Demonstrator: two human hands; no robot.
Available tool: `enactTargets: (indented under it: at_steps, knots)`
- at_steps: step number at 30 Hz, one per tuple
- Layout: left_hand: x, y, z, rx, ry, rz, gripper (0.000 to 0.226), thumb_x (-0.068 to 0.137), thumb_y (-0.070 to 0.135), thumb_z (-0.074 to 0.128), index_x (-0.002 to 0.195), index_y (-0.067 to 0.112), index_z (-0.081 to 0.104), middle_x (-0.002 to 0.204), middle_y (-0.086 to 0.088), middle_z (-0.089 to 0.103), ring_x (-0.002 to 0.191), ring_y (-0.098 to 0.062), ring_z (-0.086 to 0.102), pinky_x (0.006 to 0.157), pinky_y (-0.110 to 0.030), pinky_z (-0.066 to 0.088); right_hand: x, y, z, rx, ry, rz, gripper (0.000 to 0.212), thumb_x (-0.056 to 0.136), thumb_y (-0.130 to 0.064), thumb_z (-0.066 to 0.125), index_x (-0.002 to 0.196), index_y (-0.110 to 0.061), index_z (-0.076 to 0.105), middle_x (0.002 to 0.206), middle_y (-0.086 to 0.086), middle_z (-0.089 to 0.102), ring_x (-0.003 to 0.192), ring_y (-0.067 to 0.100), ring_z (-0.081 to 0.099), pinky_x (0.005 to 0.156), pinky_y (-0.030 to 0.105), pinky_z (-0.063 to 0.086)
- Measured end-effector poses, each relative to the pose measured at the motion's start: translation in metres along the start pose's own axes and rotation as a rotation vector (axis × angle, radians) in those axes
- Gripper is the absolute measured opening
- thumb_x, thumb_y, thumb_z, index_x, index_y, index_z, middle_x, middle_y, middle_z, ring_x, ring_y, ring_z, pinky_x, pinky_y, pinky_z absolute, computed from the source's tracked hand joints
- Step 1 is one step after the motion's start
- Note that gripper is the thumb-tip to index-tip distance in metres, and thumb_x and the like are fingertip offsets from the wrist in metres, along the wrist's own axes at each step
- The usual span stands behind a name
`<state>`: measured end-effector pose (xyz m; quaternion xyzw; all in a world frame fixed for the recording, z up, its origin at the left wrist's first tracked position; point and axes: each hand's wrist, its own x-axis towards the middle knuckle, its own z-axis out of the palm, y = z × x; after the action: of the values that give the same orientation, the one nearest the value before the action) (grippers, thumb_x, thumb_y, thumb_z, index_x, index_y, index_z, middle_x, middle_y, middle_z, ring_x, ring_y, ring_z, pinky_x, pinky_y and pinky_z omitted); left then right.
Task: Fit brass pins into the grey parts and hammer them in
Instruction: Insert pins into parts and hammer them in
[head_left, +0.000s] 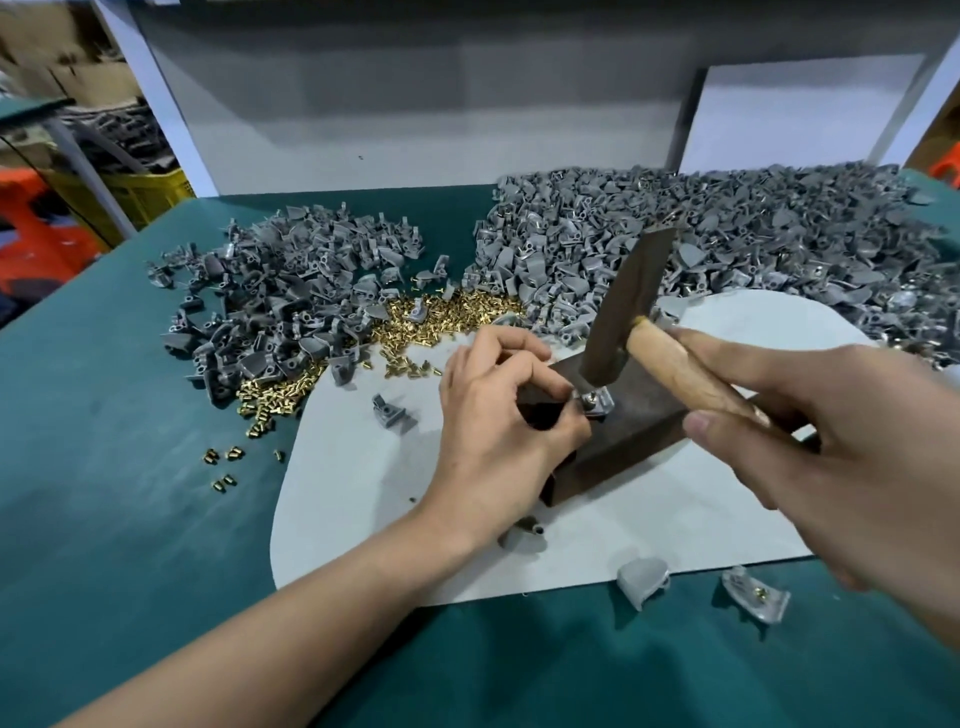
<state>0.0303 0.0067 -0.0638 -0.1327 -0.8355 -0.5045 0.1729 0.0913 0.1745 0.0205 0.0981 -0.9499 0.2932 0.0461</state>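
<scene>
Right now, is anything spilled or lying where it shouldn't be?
A few brass pins lie scattered on the green table, apart from the main pin heap. Loose grey parts also sit near the front edge, away from the big piles.

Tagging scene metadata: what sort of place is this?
Most likely a small factory's hand-assembly bench. Heaps of identical grey parts and a pile of brass pins cover the green table, and the right hand holds a hammer over a dark block where the left hand pinches one grey part.
</scene>
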Motion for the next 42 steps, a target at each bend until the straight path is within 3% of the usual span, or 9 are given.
enactTargets:
  at_steps: [4,8,10,15,24,31,35,37,42]
  knots:
    - [0.0,0.0,-0.001,-0.032,-0.019,-0.044,0.019,0.072,0.015,0.076,0.067,0.025,0.06,0.105,0.02,0.048,0.111,-0.02,0.046,0.101,-0.049,0.034,-0.002,-0.006,-0.002,-0.052,-0.016,-0.023,0.038,0.075,-0.046,0.044,0.112,-0.053,0.05,0.052,-0.004,0.055,0.028,0.013,0.044,0.024,0.027,0.035]
    - [-0.001,0.0,-0.001,-0.066,-0.001,-0.049,0.016,0.069,0.023,0.071,0.063,0.03,0.058,0.107,0.021,0.048,0.112,-0.016,0.047,0.102,-0.048,0.033,0.001,-0.009,-0.002,-0.166,-0.034,-0.011,0.042,0.076,-0.046,0.042,0.117,-0.045,0.053,0.045,-0.005,0.05,0.05,0.002,0.055,0.054,0.017,0.045]
    - [-0.001,-0.003,-0.001,-0.065,-0.013,-0.033,0.02,0.072,0.017,0.074,0.065,0.028,0.06,0.108,0.02,0.049,0.114,-0.016,0.047,0.103,-0.049,0.031,0.003,-0.009,-0.005,-0.206,0.021,-0.029,0.034,0.083,-0.046,0.042,0.116,-0.044,0.051,0.042,-0.004,0.048,0.036,0.012,0.05,0.035,0.024,0.041]
    - [-0.001,-0.005,0.0,-0.098,-0.017,-0.057,0.029,0.076,0.011,0.077,0.063,0.03,0.059,0.107,0.02,0.051,0.113,-0.007,0.047,0.107,-0.048,0.027,-0.002,-0.015,-0.002,-0.228,-0.022,-0.03,0.035,0.082,-0.044,0.042,0.115,-0.047,0.052,0.046,-0.008,0.049,0.034,0.011,0.048,0.051,0.018,0.045]
    - [0.0,-0.006,0.003,-0.108,-0.004,-0.05,0.023,0.073,0.023,0.075,0.062,0.035,0.059,0.105,0.021,0.052,0.106,0.009,0.045,0.109,-0.051,0.025,-0.007,-0.015,-0.001,-0.34,-0.017,-0.021,0.046,0.088,-0.041,0.033,0.131,-0.043,0.047,0.052,-0.004,0.055,0.032,0.003,0.04,0.044,0.023,0.042]
    - [-0.002,-0.006,0.002,-0.067,0.001,-0.053,0.03,0.075,0.016,0.078,0.063,0.036,0.059,0.105,0.021,0.053,0.105,0.016,0.042,0.108,-0.053,0.025,-0.007,-0.007,0.0,-0.374,0.061,-0.093,0.045,0.084,-0.046,0.036,0.123,-0.039,0.057,0.042,-0.014,0.038,0.029,0.007,0.039,0.037,0.006,0.033]
    - [-0.003,-0.008,0.002,-0.072,0.018,-0.065,0.022,0.077,0.018,0.076,0.066,0.031,0.062,0.105,0.022,0.056,0.107,0.019,0.04,0.11,-0.053,0.024,0.002,0.015,-0.004,0.308,0.186,0.006,0.028,0.085,-0.042,0.05,0.11,-0.045,0.062,0.045,-0.001,0.046,0.026,0.011,0.038,0.033,0.009,0.026]
    - [-0.003,-0.006,0.002,-0.088,0.044,-0.11,0.013,0.078,0.024,0.072,0.071,0.029,0.063,0.101,0.023,0.059,0.107,0.014,0.043,0.107,-0.049,0.03,0.017,0.043,-0.009,0.674,0.214,0.167,0.017,0.087,-0.028,0.055,0.099,-0.024,0.066,0.047,0.0,0.047,0.028,0.017,0.037,0.036,0.011,0.027]
    - [-0.005,-0.004,-0.005,-0.112,0.037,-0.334,0.005,0.083,0.029,0.064,0.08,0.03,0.06,0.1,0.017,0.063,0.106,-0.005,0.053,0.095,-0.04,0.045,0.03,0.096,0.005,0.955,0.176,0.548,0.009,0.093,-0.006,0.052,0.087,-0.002,0.056,0.049,0.005,0.044,0.028,0.013,0.031,0.031,0.014,0.024]
